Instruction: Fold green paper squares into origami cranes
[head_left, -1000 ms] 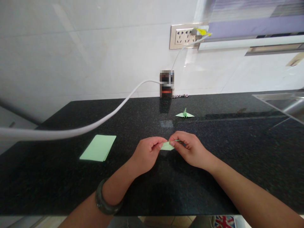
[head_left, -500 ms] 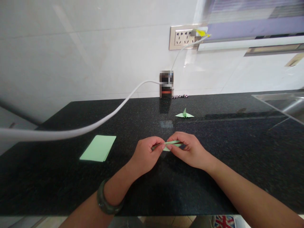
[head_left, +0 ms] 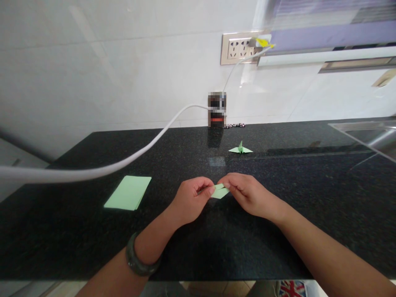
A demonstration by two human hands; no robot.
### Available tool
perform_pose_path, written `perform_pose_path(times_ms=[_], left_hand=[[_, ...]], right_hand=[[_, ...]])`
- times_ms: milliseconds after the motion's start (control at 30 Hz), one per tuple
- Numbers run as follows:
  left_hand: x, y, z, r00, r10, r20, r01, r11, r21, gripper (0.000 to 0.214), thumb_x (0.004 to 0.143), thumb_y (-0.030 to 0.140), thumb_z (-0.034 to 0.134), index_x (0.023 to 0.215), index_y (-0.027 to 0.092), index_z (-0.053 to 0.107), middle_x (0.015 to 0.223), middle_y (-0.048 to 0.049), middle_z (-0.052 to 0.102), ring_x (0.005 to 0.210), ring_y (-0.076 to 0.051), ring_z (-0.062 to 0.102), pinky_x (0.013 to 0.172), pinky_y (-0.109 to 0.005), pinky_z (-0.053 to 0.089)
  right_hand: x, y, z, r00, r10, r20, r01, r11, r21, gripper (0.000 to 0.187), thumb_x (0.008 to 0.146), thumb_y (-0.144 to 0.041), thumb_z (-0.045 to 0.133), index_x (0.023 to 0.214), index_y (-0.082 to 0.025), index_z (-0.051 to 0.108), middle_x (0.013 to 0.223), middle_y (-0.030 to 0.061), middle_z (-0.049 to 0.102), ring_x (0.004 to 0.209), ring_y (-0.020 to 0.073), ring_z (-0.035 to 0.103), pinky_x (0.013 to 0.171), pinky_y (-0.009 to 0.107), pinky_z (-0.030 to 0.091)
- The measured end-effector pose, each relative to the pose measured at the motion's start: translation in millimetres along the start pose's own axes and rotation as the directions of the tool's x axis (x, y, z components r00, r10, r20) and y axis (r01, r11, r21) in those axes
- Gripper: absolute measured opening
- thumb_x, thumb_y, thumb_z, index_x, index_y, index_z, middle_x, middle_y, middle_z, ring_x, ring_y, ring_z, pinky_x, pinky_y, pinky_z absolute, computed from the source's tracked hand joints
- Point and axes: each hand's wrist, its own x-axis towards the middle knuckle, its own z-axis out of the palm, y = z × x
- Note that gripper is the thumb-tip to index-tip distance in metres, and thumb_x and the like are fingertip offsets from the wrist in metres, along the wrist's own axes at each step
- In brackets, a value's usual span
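A small piece of folded light green paper (head_left: 220,192) is held between my two hands, above the dark countertop. My left hand (head_left: 194,201) pinches its left side between thumb and fingers. On the right side, my right hand (head_left: 247,193) is closed with thumb and fingertips on the paper's upper right edge. The fingers cover both ends of the paper. Behind my hands stands a folded green paper crane (head_left: 240,149) with its wings spread. To the left lies a stack of green paper sheets (head_left: 129,193).
A white cable (head_left: 136,158) arches across the left side to a blurred-out device (head_left: 217,110) leaning against the wall. A beaded string (head_left: 236,125) lies beside it. The sink (head_left: 365,138) is at the far right of the black countertop (head_left: 77,235); a wall socket (head_left: 236,49) sits above.
My right thumb and fingers have shifted on the folded paper, and its flat lower face now shows more between my hands. The crane and the paper stack have stayed put.
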Motion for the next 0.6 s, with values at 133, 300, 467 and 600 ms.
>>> perform_pose_path(times_ms=[133,300,467,600], left_hand=[[0.6,-0.1,-1.2,0.999,-0.028,-0.017,0.027,0.998,-0.055,0.018,0.079,0.028,0.046,0.074,0.015,0.056,0.063,0.0009,0.053,0.057,-0.009,0.046,0.053,-0.021,0.037],[0.5,0.2,0.7,0.998,-0.024,-0.052,0.022,0.999,-0.032,0.017,0.078,0.029,0.048,0.076,0.015,0.056,0.065,0.0003,0.055,0.059,-0.01,0.049,0.054,-0.021,0.038],[-0.3,3.6,2.2,0.999,0.009,-0.044,-0.008,1.0,0.027,0.019,0.077,0.032,0.051,0.084,0.016,0.059,0.075,-0.0018,0.061,0.068,-0.012,0.054,0.061,-0.023,0.041],[-0.3,4.8,1.0,0.997,0.024,-0.071,-0.015,0.991,0.134,0.019,0.078,0.03,0.049,0.079,0.016,0.063,0.072,-0.0014,0.063,0.066,-0.012,0.055,0.062,-0.023,0.041]], right_hand=[[1.7,0.1,-1.6,0.99,0.07,-0.119,-0.061,0.995,0.075,0.021,0.087,-0.021,0.037,0.094,-0.017,0.057,0.085,0.0048,0.061,0.078,0.014,0.055,0.071,0.026,0.042],[1.8,-1.3,-0.4,0.987,0.088,-0.133,-0.078,0.994,0.078,0.011,0.081,-0.023,0.049,0.083,-0.017,0.059,0.075,0.0026,0.06,0.068,0.0125,0.054,0.061,0.023,0.041],[1.0,-2.1,2.2,0.991,0.077,-0.112,-0.069,0.995,0.07,0.01,0.081,-0.021,0.049,0.081,-0.017,0.058,0.073,0.0015,0.059,0.067,0.0115,0.054,0.061,0.023,0.04],[1.4,-4.0,2.8,0.995,0.045,-0.084,-0.037,0.995,0.094,0.01,0.081,-0.02,0.05,0.084,-0.016,0.058,0.077,0.0027,0.06,0.071,0.0121,0.054,0.064,0.024,0.041]])
